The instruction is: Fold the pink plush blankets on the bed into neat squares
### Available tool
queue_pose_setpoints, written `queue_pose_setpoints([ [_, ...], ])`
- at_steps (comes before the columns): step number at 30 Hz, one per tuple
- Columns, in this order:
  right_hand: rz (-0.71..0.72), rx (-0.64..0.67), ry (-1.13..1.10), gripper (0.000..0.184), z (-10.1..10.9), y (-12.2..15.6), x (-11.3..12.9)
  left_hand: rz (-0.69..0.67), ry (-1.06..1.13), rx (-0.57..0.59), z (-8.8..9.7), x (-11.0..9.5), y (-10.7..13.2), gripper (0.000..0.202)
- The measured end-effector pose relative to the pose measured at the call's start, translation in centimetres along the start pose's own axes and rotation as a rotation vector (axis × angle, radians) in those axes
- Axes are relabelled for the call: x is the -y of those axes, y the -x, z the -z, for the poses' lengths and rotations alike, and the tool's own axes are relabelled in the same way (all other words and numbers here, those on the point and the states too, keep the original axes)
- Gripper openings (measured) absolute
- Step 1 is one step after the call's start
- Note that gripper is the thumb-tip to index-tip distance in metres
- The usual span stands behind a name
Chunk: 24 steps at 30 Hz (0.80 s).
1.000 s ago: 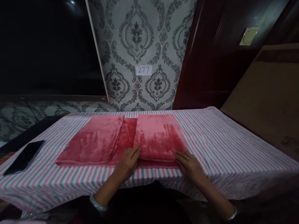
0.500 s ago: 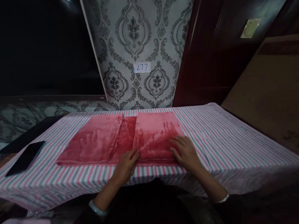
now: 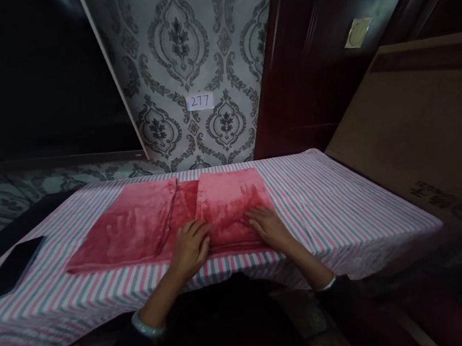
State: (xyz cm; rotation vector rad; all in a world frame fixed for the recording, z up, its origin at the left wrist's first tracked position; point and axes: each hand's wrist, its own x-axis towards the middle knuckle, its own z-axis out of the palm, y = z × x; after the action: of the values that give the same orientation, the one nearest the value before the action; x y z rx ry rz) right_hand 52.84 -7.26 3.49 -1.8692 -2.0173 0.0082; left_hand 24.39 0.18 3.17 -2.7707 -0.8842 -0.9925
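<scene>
A red plush cloth [image 3: 137, 224] lies partly folded on a table with a pink, grey and white striped cover [image 3: 333, 201]. Its right part is folded over into a thicker pad [image 3: 229, 200]. My left hand [image 3: 191, 246] rests on the near edge of the cloth at the fold, its fingers flat and slightly spread. My right hand [image 3: 267, 227] lies palm down on the folded pad, fingers stretched out. Neither hand grips anything. A pale bangle [image 3: 146, 325] sits on my left wrist and a thin bracelet [image 3: 329, 282] on my right.
A dark phone [image 3: 10, 268] lies at the table's left end, with a dark flat object [image 3: 25, 219] behind it. Patterned wallpaper with a tag reading 277 [image 3: 199, 101] is behind. A dark red door [image 3: 327, 64] and a brown cardboard sheet [image 3: 423, 119] stand to the right.
My right hand slid from the pad's near right corner up and left onto its top. My left hand shifted slightly onto the cloth. The camera view turned to the right.
</scene>
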Motion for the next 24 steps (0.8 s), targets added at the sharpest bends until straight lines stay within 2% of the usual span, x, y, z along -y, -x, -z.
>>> queue_pose_setpoints([
  [2,-0.042,-0.074,0.021,0.050,0.4,-1.4,0.2,-0.002,-0.005,0.034,-0.9,-0.9,-2.0,0.040],
  [4,-0.091,-0.077,0.082,0.055,0.1,-2.1,0.3,0.011,-0.031,0.115,-2.4,-1.6,-3.2,0.048],
  [7,-0.145,0.058,0.145,0.063,-1.4,-1.9,0.3,0.062,-0.086,0.237,-4.8,-2.1,-3.0,0.059],
  [9,-0.166,0.115,0.153,0.064,-2.4,-1.4,0.2,0.092,-0.101,0.274,-5.9,-2.2,-2.3,0.059],
  [11,-0.170,0.107,0.150,0.065,-2.9,-1.1,0.1,0.107,-0.099,0.286,-6.2,-2.2,-1.6,0.060],
  [14,-0.158,0.071,0.147,0.064,-3.3,-0.9,-0.1,0.135,-0.055,0.289,-5.8,-2.1,-1.2,0.061],
  [17,-0.151,0.064,0.140,0.063,-3.8,-1.0,-0.7,0.159,0.125,0.314,-5.0,-0.9,-2.6,0.050],
  [19,-0.132,0.097,0.112,0.063,-4.0,-1.3,-1.7,0.210,0.320,0.291,-4.4,0.9,-4.7,0.038],
  [21,-0.067,0.116,0.054,0.057,-3.7,-2.4,-3.2,0.348,0.500,0.175,-3.9,3.2,-7.4,0.033],
  [24,0.013,-0.016,-0.053,0.050,-2.3,-5.8,-5.5,0.580,0.620,-0.035,-3.9,6.2,-10.9,0.027],
])
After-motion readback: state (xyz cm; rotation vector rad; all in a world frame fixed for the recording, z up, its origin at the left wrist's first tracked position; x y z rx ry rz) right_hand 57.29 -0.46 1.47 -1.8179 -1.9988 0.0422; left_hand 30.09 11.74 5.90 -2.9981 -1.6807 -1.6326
